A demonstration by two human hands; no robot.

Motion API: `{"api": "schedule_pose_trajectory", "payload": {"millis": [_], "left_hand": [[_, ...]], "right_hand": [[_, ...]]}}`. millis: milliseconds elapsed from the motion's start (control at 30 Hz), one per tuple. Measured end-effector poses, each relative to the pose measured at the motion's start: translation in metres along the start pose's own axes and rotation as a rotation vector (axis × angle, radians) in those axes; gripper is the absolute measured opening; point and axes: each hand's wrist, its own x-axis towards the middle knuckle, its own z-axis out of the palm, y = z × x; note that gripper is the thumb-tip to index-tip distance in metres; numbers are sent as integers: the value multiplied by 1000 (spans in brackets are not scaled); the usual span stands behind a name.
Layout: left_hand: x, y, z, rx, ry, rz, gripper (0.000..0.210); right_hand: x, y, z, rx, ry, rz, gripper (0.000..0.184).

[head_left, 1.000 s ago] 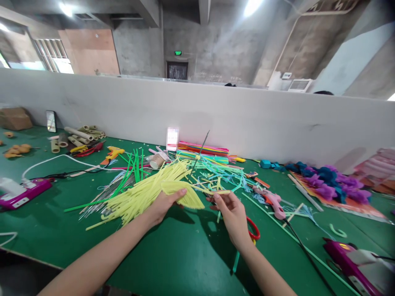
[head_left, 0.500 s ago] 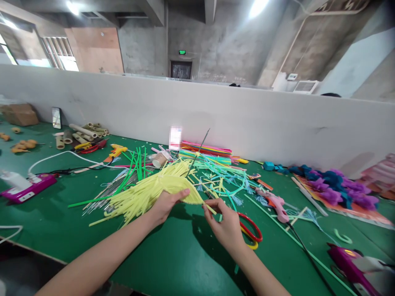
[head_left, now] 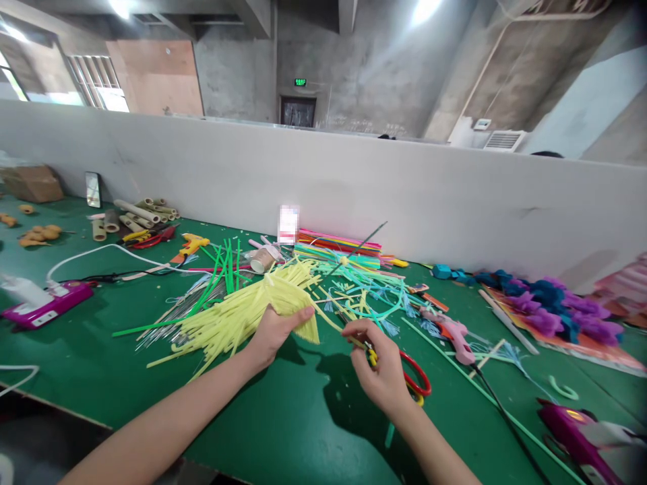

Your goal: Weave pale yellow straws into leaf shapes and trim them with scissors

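Note:
My left hand (head_left: 273, 331) is closed on a fan-shaped piece of yellow pipe cleaners (head_left: 304, 329), thumb on top. Behind it, a heap of loose yellow pipe cleaners (head_left: 222, 320) spreads over the table. My right hand (head_left: 379, 360) pinches a single yellow pipe cleaner (head_left: 329, 322), which stretches between the hands. Beyond them a thin dark green stem (head_left: 366, 240) with a small yellow ball (head_left: 344, 261) slants up to the right; its lower attachment is unclear. Scissors with red and yellow handles (head_left: 418, 374) lie beside and partly behind my right hand.
A pink glue gun (head_left: 457, 340) and its cord lie to the right. Purple and blue fuzzy pieces (head_left: 561, 306) rest farther right. Power strips (head_left: 48, 306) stand at both sides. A yellow glue gun (head_left: 193, 244) and bamboo tubes (head_left: 139, 215) are at back left, before a white partition (head_left: 202, 168).
My right hand has moved slightly right, drawing the single pipe cleaner away from the fan-shaped piece. That piece's tip now points downward. The green stem has swung right and leans lower.

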Motion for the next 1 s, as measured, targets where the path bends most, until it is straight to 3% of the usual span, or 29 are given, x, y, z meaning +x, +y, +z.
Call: {"api": "schedule_pose_trajectory", "payload": {"millis": [100,367,600,1000], "left_hand": [[-4,1,3,49,-45,14,42],[-5,-2,3,190,26,6,43],[-11,-7,8,227,-10,2,40],[-11,-7,11,84,-56,15,38]], "right_hand": [[0,-2,1,-25,20,-44,27],[2,-4,5,-492,245,-228,28],[3,1,15,-466,167,-318,26],[1,3,20,-526,101,-369,33]]}}
